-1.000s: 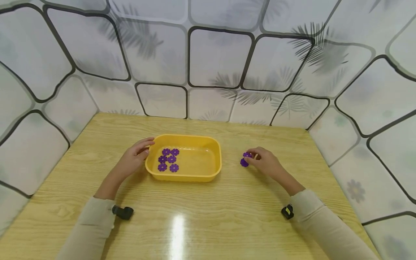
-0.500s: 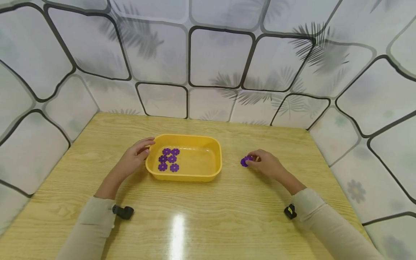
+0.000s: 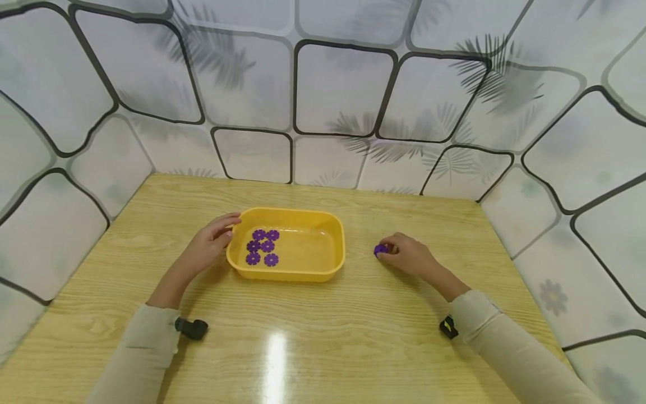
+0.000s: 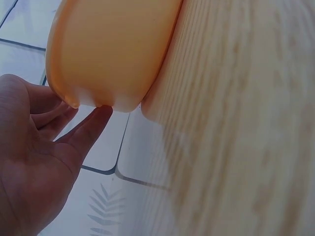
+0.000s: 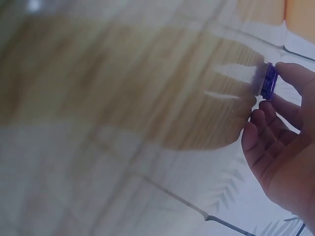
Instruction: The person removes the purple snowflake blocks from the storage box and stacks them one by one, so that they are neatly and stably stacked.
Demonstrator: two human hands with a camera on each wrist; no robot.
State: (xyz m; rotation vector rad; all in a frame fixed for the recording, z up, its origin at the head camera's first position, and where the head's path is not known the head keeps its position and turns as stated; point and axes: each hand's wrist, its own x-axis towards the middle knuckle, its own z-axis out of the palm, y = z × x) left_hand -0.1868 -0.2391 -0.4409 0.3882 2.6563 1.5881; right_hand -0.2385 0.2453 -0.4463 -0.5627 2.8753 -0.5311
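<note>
Left hand (image 3: pixel 203 246): loosely touched plastic tray (image 3: pixel 287 276), ten o'clock
Right hand (image 3: pixel 410 255): pinched flower-shaped discs (image 5: pixel 269 81)
Pickup: seemed underway; lift likely needed firmness

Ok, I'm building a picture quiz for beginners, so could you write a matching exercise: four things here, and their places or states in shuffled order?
Things
1. left hand
2. tray
3. right hand
4. six discs

Places or states
A. pinching at least one disc, right of the tray
B. inside the tray
C. touching the tray's left end
D. yellow, on the table

Pairs: 1-C, 2-D, 3-A, 4-B
</note>
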